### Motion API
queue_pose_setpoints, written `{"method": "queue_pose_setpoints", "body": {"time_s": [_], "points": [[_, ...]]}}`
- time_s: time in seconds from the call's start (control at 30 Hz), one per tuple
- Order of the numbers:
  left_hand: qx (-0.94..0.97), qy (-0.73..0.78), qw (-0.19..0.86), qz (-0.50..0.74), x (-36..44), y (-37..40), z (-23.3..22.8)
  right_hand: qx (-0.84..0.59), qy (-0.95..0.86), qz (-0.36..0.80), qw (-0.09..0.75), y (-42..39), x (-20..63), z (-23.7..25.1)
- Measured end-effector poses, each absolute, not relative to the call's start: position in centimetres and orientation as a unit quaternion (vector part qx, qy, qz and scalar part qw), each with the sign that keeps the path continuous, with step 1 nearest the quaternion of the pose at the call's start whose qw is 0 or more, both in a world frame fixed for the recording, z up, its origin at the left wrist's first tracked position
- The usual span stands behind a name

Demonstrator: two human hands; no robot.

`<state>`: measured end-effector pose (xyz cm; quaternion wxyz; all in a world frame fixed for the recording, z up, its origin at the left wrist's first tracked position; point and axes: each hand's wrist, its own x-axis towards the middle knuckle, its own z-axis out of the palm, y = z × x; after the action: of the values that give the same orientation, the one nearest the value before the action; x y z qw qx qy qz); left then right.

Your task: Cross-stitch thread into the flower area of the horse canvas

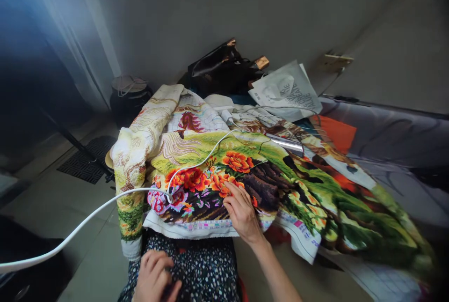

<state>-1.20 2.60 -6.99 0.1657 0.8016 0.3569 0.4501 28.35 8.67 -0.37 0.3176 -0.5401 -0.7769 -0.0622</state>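
A large cross-stitch cloth (196, 199) with orange and pink flowers and a green ground lies spread out before me, its near edge over my lap. My right hand (242, 213) rests on it beside the orange flowers, fingers stretched out, with nothing visible in them. My left hand (156, 271) is low over the dark speckled clothing (199, 264) on my lap, its fingers loosely bent and apart, apparently holding nothing. A white cable (115, 199) runs across the cloth's left part and bends near the pink flowers.
A rolled part (135, 166) of the cloth hangs at the left. Behind lie a black bag (224, 72), a pale printed bag (287, 91) and a white plug (227, 117). A silvery object (286, 144) sits on the cloth. A dark pole (77, 143) slants at left.
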Motion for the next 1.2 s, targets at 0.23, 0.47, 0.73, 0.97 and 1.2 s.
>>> {"method": "queue_pose_setpoints", "body": {"time_s": [0.23, 0.47, 0.73, 0.97, 1.2], "points": [[0.858, 0.249, -0.159, 0.421, 1.1, 9.9, -4.8, -0.542, -0.775, -0.046, 0.322, 8.7, 28.3, -0.2], [0.849, 0.228, -0.157, 0.451, 2.1, 11.7, -3.0, -0.544, -0.767, -0.039, 0.337, 8.8, 28.1, -0.1], [0.861, 0.201, -0.131, 0.448, 2.7, 12.2, -2.0, -0.546, -0.76, -0.007, 0.352, 8.5, 28.1, 0.2], [0.886, 0.137, -0.116, 0.427, 2.3, 12.9, -2.6, -0.556, -0.721, 0.059, 0.41, 8.6, 28.2, 0.9], [0.911, 0.2, 0.249, 0.261, 3.0, 14.3, -1.1, -0.472, -0.528, 0.472, 0.526, 3.1, 26.3, 4.8]]}}
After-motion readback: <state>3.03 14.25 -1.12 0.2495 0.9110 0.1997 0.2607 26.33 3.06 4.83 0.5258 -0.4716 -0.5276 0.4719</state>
